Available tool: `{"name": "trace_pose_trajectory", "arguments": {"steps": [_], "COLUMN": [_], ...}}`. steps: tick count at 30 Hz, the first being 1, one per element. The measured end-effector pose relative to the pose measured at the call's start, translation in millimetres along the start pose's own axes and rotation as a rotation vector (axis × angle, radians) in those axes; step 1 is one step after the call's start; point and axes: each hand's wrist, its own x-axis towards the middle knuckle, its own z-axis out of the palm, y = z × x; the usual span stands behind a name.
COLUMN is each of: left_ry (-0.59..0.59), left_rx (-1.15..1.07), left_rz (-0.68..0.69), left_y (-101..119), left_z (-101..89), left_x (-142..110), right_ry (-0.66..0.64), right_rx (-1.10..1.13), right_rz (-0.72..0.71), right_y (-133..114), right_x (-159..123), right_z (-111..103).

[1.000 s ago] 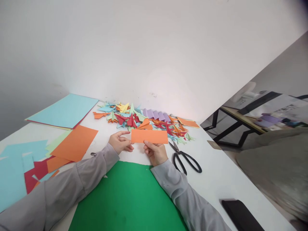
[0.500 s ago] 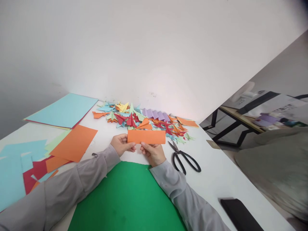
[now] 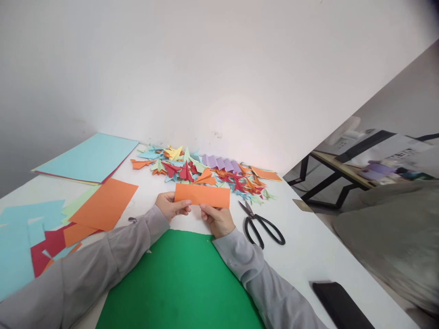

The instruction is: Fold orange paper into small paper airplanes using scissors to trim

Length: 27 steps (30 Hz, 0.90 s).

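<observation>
An orange paper strip (image 3: pixel 206 194) is held lengthwise above the table, in front of the pile of folded paper shapes (image 3: pixel 185 169). My left hand (image 3: pixel 170 206) grips its left end, thumb on the near face and fingers behind. At the lower edge, near the middle, my right hand (image 3: pixel 218 218) pinches the strip between thumb and fingers. Below both hands lies a large green sheet (image 3: pixel 181 283). Black-handled scissors (image 3: pixel 257 224) rest just right of my right hand, blades slightly apart.
A stack of light blue sheets (image 3: pixel 89 157) lies at the back left. Nearer are an orange sheet (image 3: pixel 104 205), red scraps (image 3: pixel 55 242) and blue paper (image 3: pixel 15 256). A black flat case (image 3: pixel 339 304) sits at the front right, and a wall rises behind the table.
The orange paper strip has shifted slightly left in my hands, and its lower edge is a little lower at the right. My left hand has moved slightly left with it; the right hand barely moves.
</observation>
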Motion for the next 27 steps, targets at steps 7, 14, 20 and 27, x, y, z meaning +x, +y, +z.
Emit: {"name": "trace_pose_trajectory", "arguments": {"steps": [7,14,20,27], "left_ry": [0.001,-0.026,0.107,0.124], "left_rx": [0.036,0.075,-0.005,-0.026], "left_rz": [0.009,0.021,0.076,0.065], "left_y": [4,9,18,21], "left_z": [-5.6,-8.2,-19.0,-22.1], "left_x": [3,4,9,11], "right_ry": [0.005,-0.003,-0.051,-0.019], "right_rx": [0.094,0.178,0.434,0.355], "right_rz": [0.03,0.066,0.142,0.123], "right_y": [-6,-7,-15,-13], "right_x": [-1,1,5,7], "right_z": [0,-3,-19,-19]}}
